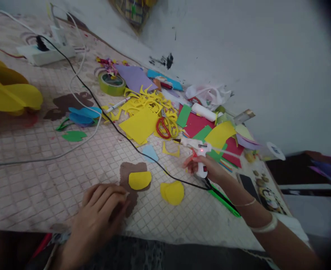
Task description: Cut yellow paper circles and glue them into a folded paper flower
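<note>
My right hand (203, 165) is wrapped around a white hot glue gun (202, 149) with a red trigger and a small red light. Its dark nozzle points left, and a clear glue stick juts out behind. Lower left, my left hand (100, 210) hovers at the table's front edge, fingers loosely bent with a gap to the thumb and nothing visible in it. Just right of it a yellow cut piece (140, 180) lies on a brown patch. Between the two hands rest overlapping rounded yellow pieces (173, 192). A pale blue scrap (150, 153) lies farther back.
A black cord (112, 123) crosses the table from the power strip (47, 52) to the glue gun. Yellow scraps (147, 103), red-handled scissors (163, 128) and green tape (112, 83) crowd the back. Yellow petals (10, 95) stand left; a phone (250, 187) lies right.
</note>
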The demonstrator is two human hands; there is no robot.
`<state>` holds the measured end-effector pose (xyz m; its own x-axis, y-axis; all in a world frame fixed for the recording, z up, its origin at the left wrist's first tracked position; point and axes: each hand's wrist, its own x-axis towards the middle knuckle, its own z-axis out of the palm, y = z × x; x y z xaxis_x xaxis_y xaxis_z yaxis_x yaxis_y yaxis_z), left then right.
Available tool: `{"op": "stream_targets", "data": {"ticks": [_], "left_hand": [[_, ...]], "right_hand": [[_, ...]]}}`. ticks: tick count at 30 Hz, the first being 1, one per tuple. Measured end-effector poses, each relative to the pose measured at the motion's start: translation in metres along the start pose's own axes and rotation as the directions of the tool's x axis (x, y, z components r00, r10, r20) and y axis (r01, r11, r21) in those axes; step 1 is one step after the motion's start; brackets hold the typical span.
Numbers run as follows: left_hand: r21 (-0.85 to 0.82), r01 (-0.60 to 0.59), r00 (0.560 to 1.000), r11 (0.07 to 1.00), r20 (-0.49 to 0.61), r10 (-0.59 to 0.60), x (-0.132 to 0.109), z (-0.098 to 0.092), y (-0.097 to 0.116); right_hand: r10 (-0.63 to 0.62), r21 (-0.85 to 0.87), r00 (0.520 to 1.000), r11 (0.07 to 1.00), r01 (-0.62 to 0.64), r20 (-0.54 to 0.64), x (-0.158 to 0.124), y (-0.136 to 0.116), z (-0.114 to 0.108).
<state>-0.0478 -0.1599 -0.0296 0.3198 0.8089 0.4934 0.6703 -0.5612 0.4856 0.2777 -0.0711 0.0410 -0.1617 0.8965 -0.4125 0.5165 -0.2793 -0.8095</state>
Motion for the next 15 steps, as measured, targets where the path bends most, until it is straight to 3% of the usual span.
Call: {"op": "stream_targets", "data": {"ticks": [4, 8, 11, 15], "left_hand": [[-0.152, -0.011, 0.999, 0.988, -0.039, 0.005, 0.001, -0.004, -0.003], [-0.225, 0.004, 1.0, 0.974, -0.006, -0.005, -0.001, -0.004, -0.005], [-0.227, 0.01, 1.0, 0.974, 0.013, -0.008, -0.002, -0.002, -0.007], [-0.213, 0.006, 1.0, 0.977, 0.001, -0.006, -0.002, -0.002, -0.008]], "right_hand": [[0.012, -0.124, 0.979, 0.992, -0.038, -0.202, -0.019, 0.018, -0.012], [-0.009, -0.343, 0.892, 0.925, -0.165, -0.452, -0.026, 0.02, -0.026], [-0.048, -0.461, 0.83, 0.848, -0.26, -0.556, -0.011, 0.023, -0.028], [-0.071, -0.526, 0.781, 0.777, -0.347, -0.62, 0.018, 0.031, -0.015]]}}
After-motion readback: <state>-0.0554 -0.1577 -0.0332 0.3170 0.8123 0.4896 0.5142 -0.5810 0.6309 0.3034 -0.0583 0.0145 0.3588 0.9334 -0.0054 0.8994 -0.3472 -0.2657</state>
